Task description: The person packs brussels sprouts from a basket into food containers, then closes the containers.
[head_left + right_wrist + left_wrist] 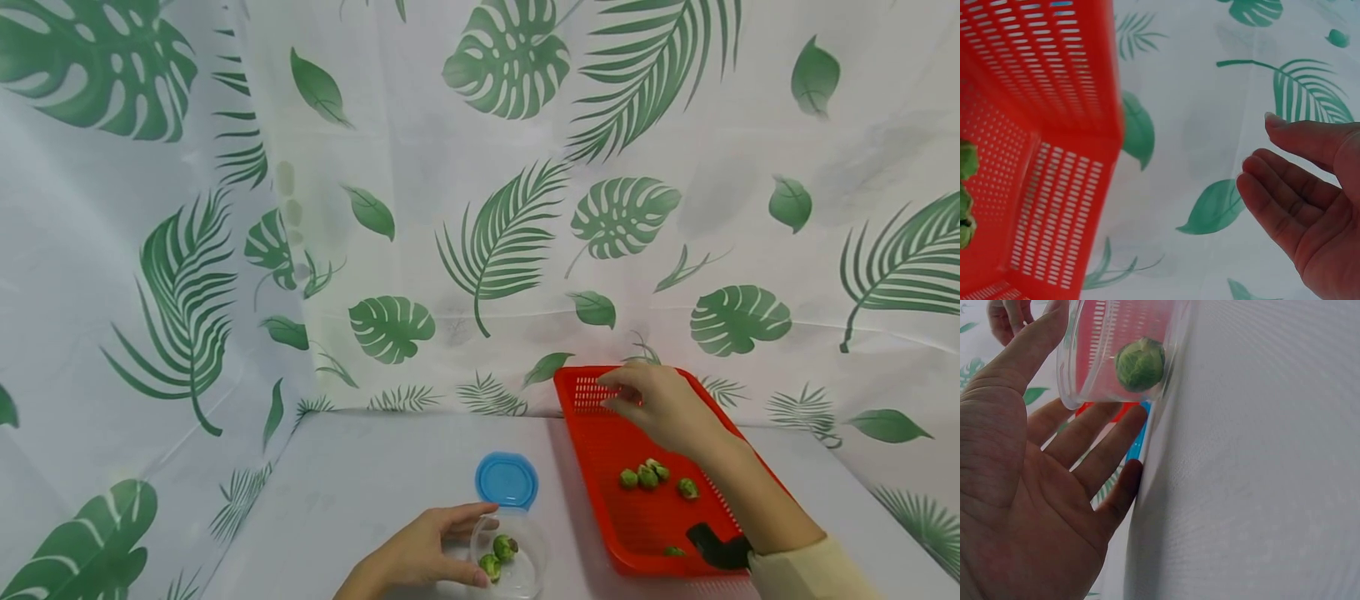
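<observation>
Against the side of a clear plastic container [531,575] my left hand [423,546] rests, its thumb near the rim and its spread fingers fairly straight along the far side. Two Brussels sprouts [505,547] lie inside it; the left wrist view shows one sprout [1140,364] through the wall. My right hand [660,408] hovers over the far part of a red perforated basket [611,546], holding nothing, with thumb and fingers apart and loosely bent. Several Brussels sprouts [647,477] sit on the basket's floor, partly seen at the left edge of the right wrist view.
A blue lid [507,479] lies just beyond the clear container, left of the basket. The white tabletop [360,467] meets a leaf-printed curtain [420,250] behind and at the left. A black strap-like device [716,546] sits at the right wrist, over the basket's near end.
</observation>
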A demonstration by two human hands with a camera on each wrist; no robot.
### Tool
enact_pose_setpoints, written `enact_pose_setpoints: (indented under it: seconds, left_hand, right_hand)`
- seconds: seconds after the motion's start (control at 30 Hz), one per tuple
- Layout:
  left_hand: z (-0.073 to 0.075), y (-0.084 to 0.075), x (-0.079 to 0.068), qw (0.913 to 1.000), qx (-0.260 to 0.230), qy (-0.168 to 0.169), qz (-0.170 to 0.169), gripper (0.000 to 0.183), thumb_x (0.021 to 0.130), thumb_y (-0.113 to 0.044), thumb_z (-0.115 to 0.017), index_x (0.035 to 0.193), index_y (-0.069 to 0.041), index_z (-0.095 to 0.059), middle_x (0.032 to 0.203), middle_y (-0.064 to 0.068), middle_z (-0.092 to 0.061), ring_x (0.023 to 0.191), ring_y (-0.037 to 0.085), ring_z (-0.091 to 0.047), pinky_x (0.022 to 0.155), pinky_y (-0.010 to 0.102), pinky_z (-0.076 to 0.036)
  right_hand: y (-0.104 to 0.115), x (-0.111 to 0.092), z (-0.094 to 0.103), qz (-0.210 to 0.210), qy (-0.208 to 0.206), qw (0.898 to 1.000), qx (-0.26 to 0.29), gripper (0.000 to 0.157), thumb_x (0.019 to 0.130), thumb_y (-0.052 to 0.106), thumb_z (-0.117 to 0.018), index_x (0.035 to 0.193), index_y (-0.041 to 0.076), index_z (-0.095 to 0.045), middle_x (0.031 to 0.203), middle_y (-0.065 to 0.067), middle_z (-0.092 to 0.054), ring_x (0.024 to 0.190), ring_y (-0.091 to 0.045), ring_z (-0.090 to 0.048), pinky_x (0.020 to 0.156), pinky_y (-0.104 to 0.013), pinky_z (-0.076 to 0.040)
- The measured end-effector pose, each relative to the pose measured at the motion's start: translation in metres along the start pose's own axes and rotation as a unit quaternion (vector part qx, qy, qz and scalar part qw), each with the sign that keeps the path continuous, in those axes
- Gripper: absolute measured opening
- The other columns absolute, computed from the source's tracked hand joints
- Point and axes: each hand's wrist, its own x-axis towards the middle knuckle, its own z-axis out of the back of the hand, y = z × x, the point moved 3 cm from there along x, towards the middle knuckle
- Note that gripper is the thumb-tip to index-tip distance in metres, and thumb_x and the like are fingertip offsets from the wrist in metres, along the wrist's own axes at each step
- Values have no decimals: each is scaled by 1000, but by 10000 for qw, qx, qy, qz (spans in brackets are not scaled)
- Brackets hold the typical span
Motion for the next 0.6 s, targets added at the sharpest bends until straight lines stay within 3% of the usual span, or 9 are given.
enact_pose_setpoints:
  seconds: [0.27,0.6]
  left_hand:
    - [1,1,0,10000,-49,23,-76,76,90,-27,-84,157,-25,-49,147,1,-64,135,14,-61,112,27,-47]
    - [1,1,1,10000,-14,26,-56,76,89,-27,-85,157,-25,-49,147,3,-64,134,16,-62,110,28,-48]
  right_hand:
    - [-19,4,-11,-311,306,9988,240,32,87,8,-83,119,6,-78,107,-7,-77,93,-21,-67,80,-39,-62]
    - [-37,5,-27,-490,640,9959,407,33,89,12,-83,121,7,-77,111,-7,-77,96,-21,-68,79,-37,-63]
